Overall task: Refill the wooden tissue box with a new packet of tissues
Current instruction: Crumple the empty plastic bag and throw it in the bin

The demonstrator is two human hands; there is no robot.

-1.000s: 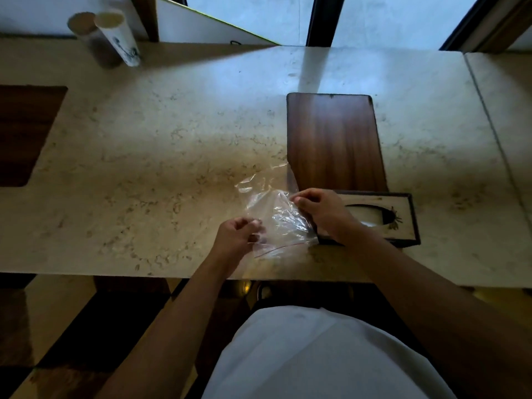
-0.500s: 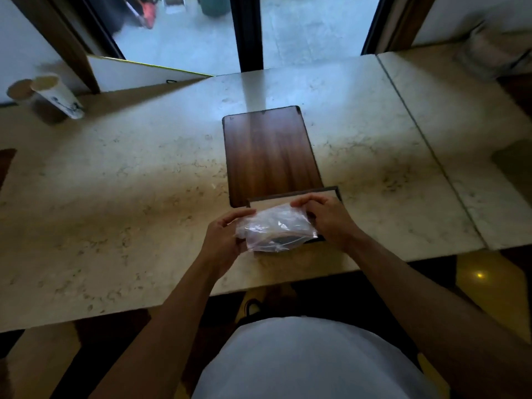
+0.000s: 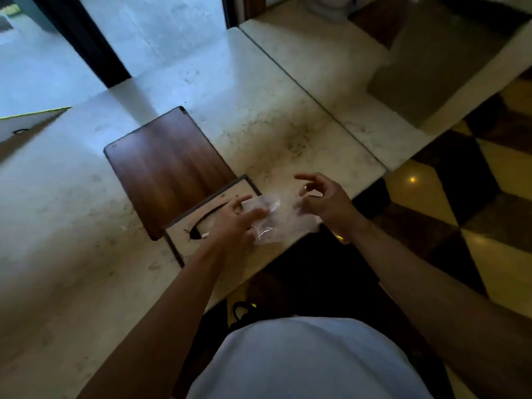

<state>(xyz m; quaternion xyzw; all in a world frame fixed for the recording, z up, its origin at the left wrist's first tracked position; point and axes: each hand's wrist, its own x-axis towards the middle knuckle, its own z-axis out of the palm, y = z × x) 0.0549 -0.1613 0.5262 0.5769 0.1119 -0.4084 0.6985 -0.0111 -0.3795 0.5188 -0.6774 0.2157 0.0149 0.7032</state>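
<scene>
The wooden tissue box lies on the marble table close to its near edge, its pale lid with a dark slot facing up. A crumpled clear plastic wrapper rests at the box's right end, over the table edge. My left hand reaches across the box lid, with thumb and fingers pinching the wrapper's left edge. Just right of the wrapper, my right hand hovers with its fingers curled apart, holding nothing. No tissues are visible.
A dark wooden board lies flat behind the box, touching it. A white folded card stands at the far left. A second marble slab adjoins on the right. Checkered floor lies past the table's corner.
My right hand has let go of the wrapper and opened beside it. The wrapper has shifted to the box's right end. My head has turned right, so the cups are out of view.
</scene>
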